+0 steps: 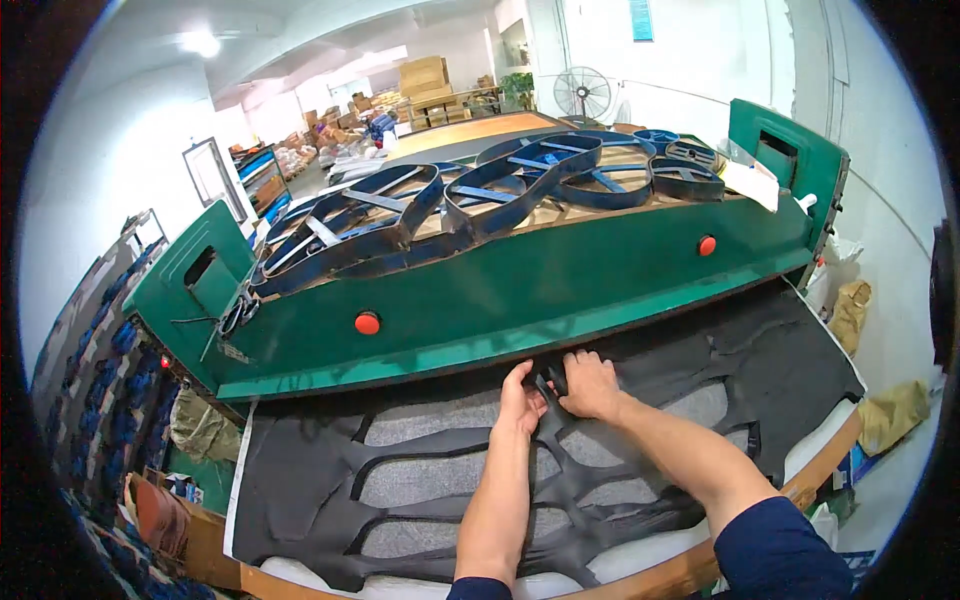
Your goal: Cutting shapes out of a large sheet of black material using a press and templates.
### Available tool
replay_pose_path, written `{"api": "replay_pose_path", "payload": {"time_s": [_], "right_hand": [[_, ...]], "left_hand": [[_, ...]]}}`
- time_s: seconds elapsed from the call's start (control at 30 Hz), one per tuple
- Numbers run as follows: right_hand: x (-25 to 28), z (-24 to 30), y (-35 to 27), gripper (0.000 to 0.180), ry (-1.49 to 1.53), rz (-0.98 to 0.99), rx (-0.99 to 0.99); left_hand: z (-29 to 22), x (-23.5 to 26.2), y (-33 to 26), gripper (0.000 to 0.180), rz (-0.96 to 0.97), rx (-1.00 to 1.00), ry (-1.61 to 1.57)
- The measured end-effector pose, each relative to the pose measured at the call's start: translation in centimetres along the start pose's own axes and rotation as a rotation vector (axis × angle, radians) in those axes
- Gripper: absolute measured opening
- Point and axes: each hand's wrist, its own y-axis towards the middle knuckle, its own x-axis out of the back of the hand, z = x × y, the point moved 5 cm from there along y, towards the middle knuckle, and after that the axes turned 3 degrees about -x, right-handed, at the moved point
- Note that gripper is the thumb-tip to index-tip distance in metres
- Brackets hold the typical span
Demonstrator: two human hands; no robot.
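Observation:
A large black sheet of soft material [295, 480] lies under the green press beam, with several long rounded openings cut through it. Speckled grey material [430, 480] shows through these openings. Close to the lower edge of the beam, my left hand [521, 402] has its fingers curled on a narrow dark strip of the sheet. Just to its right, my right hand [588, 384] is bent over the same strip, fingers closed. Part of the strip between the hands is hidden by my fingers.
The green press beam [560, 290] crosses in front of me, with two red buttons [368, 323]. Several dark blue metal cutting dies [490, 195] rest on top. Scissors [236, 314] hang at its left. A brown board [680, 572] edges the near side; patterned fabric [85, 370] stands left.

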Motion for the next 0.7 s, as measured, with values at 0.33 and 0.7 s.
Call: {"api": "replay_pose_path", "payload": {"time_s": [0.33, 0.7], "right_hand": [[-1.7, -0.7, 0.0, 0.049, -0.015, -0.058, 0.053], [6.0, -9.1, -1.1, 0.04, 0.432, -0.337, -0.149]], "left_hand": [[0.9, 0.2, 0.0, 0.038, 0.051, 0.017, 0.009], [0.1, 0.6, 1.0, 0.026, 0.031, -0.107, 0.014]]}}
